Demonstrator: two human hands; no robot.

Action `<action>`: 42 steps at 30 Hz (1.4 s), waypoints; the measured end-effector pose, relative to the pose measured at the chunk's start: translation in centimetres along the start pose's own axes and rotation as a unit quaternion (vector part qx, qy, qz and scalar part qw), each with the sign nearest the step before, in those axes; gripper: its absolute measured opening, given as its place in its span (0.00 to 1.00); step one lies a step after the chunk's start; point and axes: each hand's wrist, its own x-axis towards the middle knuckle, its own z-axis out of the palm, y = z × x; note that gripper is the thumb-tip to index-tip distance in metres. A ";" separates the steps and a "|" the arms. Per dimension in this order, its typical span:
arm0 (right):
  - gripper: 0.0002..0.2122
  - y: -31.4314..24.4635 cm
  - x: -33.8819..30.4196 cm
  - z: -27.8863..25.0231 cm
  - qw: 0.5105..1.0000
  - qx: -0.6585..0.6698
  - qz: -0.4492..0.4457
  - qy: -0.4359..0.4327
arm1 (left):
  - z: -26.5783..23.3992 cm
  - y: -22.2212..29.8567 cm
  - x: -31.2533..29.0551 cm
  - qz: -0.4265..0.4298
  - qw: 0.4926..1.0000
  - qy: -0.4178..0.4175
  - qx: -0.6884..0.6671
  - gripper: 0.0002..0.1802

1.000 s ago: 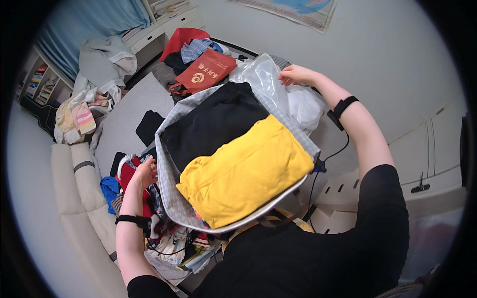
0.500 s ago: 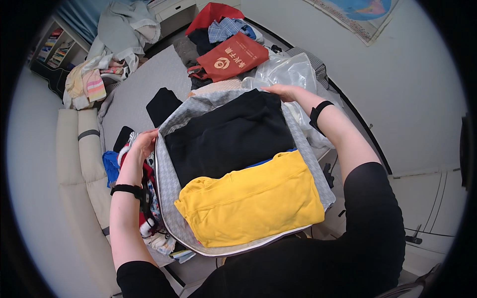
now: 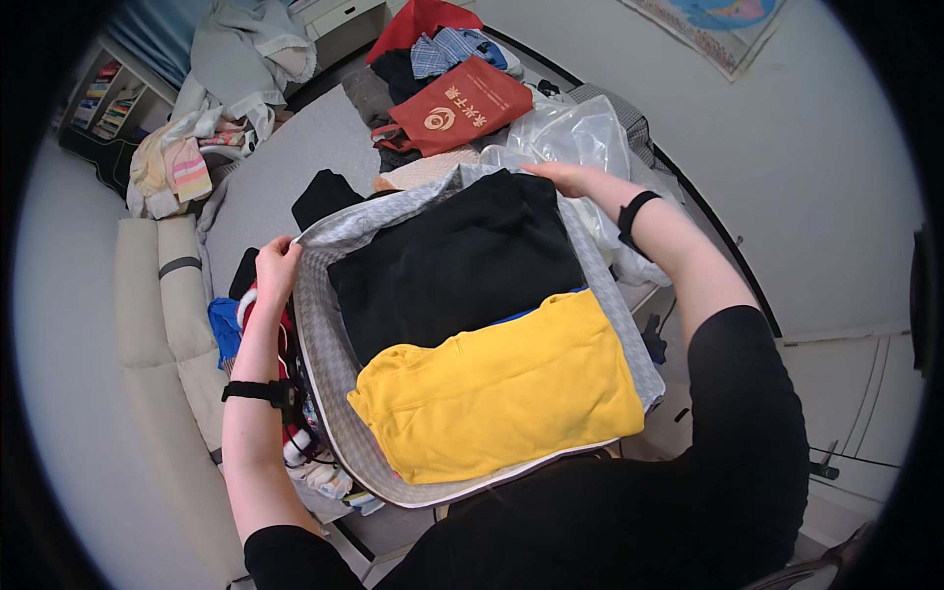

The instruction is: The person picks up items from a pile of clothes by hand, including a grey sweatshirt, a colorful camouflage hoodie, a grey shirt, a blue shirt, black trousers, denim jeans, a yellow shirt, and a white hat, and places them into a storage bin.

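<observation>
In front of me, a soft storage bag (image 3: pixel 317 334) with a grey patterned lining lies unzipped, its top edge wide. Inside, a folded black garment (image 3: pixel 452 261) fills the far part, and a folded yellow sweatshirt (image 3: pixel 501 393) lies nearer to me, overlapping it. A thin strip of blue cloth (image 3: pixel 536 310) peeps out between them. My left hand (image 3: pixel 277 267) pinches the bag's edge at the far left corner. At the far right corner my right hand (image 3: pixel 560 178) grips the edge; some of its fingers are hidden behind the fabric.
Beyond the bag, a red tote bag (image 3: pixel 467 108) lies among piled clothes on the grey bed (image 3: pixel 305 133). Clear plastic (image 3: pixel 570 133) spreads at the right, beside the wall. Black cloth (image 3: pixel 323 197) sits behind the bag's far left corner. A cream padded headboard (image 3: pixel 167 334) runs along the left.
My left hand has moved up and slightly left, pulling the bag's far left corner outward and upward. More lining shows on that side. My right hand stays at its corner.
</observation>
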 end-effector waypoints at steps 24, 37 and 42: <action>0.10 -11.4 -13.0 5.0 0.569 -0.639 -0.475 0.207 | -4.2 1.4 -5.2 0.000 0.978 0.103 0.181 0.12; 0.58 -5.0 -13.6 12.6 0.714 -0.685 -0.083 -0.120 | 6.1 7.3 -10.7 0.132 0.874 -0.385 0.264 0.74; 0.65 0.0 -10.0 12.4 0.756 -0.638 -0.009 -0.147 | 10.0 7.0 -11.0 0.050 0.840 -0.441 0.312 0.70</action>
